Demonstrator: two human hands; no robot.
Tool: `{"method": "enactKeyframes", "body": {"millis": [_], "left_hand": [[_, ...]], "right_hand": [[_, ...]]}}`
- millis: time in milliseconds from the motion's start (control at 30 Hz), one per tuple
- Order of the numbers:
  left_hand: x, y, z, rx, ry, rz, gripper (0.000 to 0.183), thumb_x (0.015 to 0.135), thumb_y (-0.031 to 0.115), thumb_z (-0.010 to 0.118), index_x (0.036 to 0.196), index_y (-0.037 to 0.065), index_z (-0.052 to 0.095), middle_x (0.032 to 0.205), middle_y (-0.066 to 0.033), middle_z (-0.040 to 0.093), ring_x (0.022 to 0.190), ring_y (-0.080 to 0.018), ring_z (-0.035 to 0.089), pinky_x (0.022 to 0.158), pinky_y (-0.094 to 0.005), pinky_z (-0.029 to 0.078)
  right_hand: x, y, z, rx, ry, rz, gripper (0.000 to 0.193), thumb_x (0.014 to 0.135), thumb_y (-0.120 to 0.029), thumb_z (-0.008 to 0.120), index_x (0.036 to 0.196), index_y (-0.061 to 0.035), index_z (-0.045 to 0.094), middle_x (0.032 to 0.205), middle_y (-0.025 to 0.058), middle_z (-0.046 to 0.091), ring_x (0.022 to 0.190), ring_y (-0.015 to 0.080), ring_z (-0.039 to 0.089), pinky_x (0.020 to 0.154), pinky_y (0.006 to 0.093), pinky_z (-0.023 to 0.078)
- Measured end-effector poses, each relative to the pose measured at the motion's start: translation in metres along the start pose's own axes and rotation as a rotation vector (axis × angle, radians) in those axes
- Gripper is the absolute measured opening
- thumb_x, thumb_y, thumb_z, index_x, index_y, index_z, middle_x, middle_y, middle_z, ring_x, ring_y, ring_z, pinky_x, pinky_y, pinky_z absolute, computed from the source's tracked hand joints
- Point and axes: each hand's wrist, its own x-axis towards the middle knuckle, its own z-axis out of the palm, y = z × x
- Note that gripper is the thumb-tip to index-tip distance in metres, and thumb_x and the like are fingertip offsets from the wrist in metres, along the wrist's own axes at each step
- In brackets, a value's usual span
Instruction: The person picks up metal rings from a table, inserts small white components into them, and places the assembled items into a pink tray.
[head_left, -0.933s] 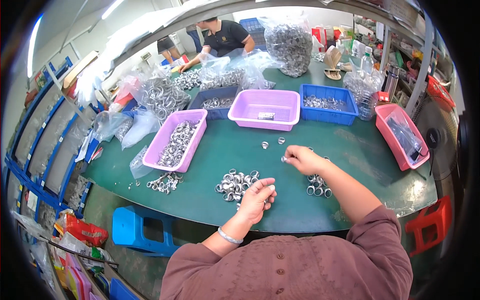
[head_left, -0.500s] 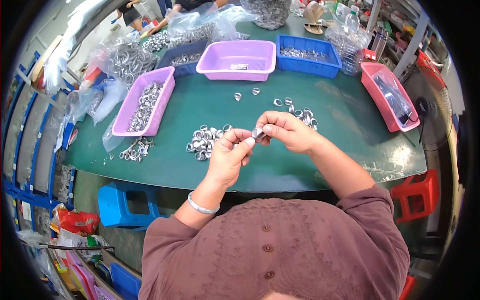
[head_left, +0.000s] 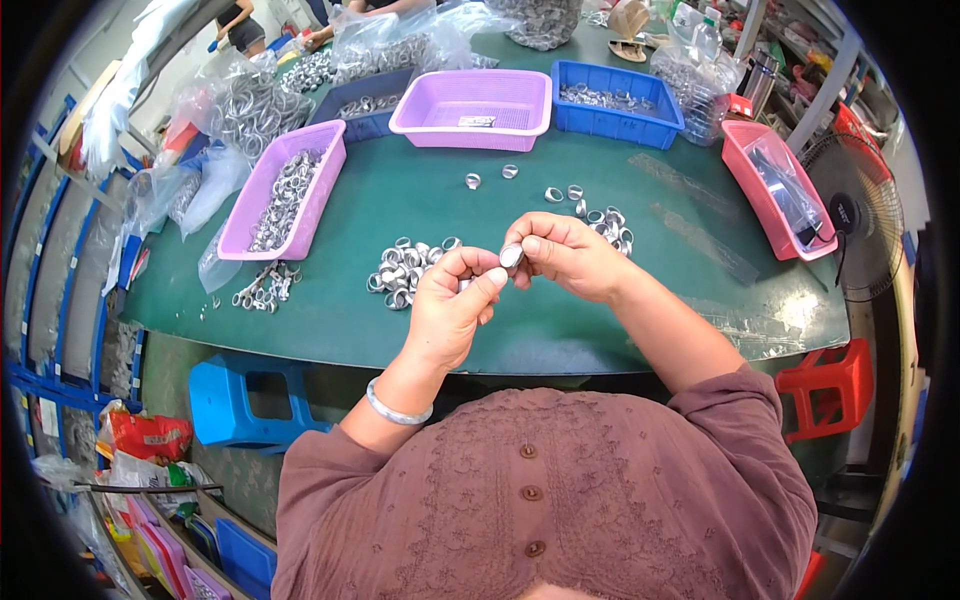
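A small metal ring [head_left: 512, 256] was pinched between both hands just above the green surface [head_left: 400, 190], near its front edge. The right hand [head_left: 570, 255] clasped the ring with thumb and fingers curled around it from the right, while the left hand [head_left: 455, 300] met it from the left, its fingers [head_left: 487, 283] bent and its thumb tip pressed against the ring. Just left of the ring, a loose pile of similar metal rings [head_left: 405, 270] lay on the surface, and a smaller scatter of rings [head_left: 600, 212] lay just behind the right hand. Farther left of the ring sat a long purple tray [head_left: 332, 160] holding more rings, with a small cluster of rings [head_left: 262, 288] at its near end. Well behind the ring stood a wider purple bin [head_left: 470, 125] and, beside it, a blue bin [head_left: 625, 125] with metal parts. Far to the right of the ring, a pink tray [head_left: 745, 175] rested at the surface's edge, with a fan [head_left: 860, 235] beyond it. A silver bangle [head_left: 395, 408] circled the left wrist.
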Motion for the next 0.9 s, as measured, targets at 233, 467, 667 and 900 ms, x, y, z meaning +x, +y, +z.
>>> {"method": "enactKeyframes", "body": {"millis": [233, 467, 667, 900], "left_hand": [[0.0, -0.001, -0.003, -0.008, 0.005, -0.004, 0.01, 0.081, 0.006, 0.059, 0.09, 0.005, 0.054, 0.075, -0.0007, 0.054, 0.062, -0.0055, 0.049, 0.046, -0.016, 0.036], [-0.003, 0.001, 0.0, -0.019, 0.067, -0.015, 0.011, 0.08, 0.007, 0.061, 0.087, 0.003, 0.055, 0.073, 0.0006, 0.051, 0.054, -0.0024, 0.042, 0.043, -0.0147, 0.032], [-0.001, -0.003, -0.006, 0.045, 0.049, -0.023, 0.013, 0.082, 0.011, 0.06, 0.091, 0.005, 0.055, 0.074, 0.001, 0.052, 0.055, -0.0036, 0.044, 0.044, -0.0154, 0.033], [0.001, -0.007, -0.026, -0.481, -0.16, -0.252, 0.017, 0.088, 0.021, 0.051, 0.097, 0.007, 0.055, 0.078, 0.0004, 0.052, 0.066, -0.0082, 0.046, 0.049, -0.0178, 0.035]], "right_hand": [[0.004, 0.007, 0.001, 0.14, -0.039, -0.004, 0.018, 0.089, -0.02, 0.049, 0.096, -0.0047, 0.054, 0.084, 0.0015, 0.057, 0.072, 0.0108, 0.054, 0.066, 0.0239, 0.044], [0.005, 0.006, 0.005, 0.09, -0.011, 0.037, 0.019, 0.089, -0.022, 0.05, 0.094, -0.0044, 0.054, 0.084, 0.0028, 0.055, 0.071, 0.0124, 0.053, 0.068, 0.0255, 0.043], [0.006, -0.004, 0.018, -0.211, 0.106, 0.067, 0.019, 0.089, -0.021, 0.048, 0.091, -0.0033, 0.056, 0.077, 0.0013, 0.056, 0.067, 0.0097, 0.053, 0.062, 0.0237, 0.044], [0.004, -0.008, 0.016, -0.206, 0.147, 0.058, 0.023, 0.09, -0.021, 0.046, 0.097, -0.002, 0.056, 0.077, 0.0026, 0.057, 0.069, 0.0097, 0.054, 0.064, 0.0246, 0.045]]}}
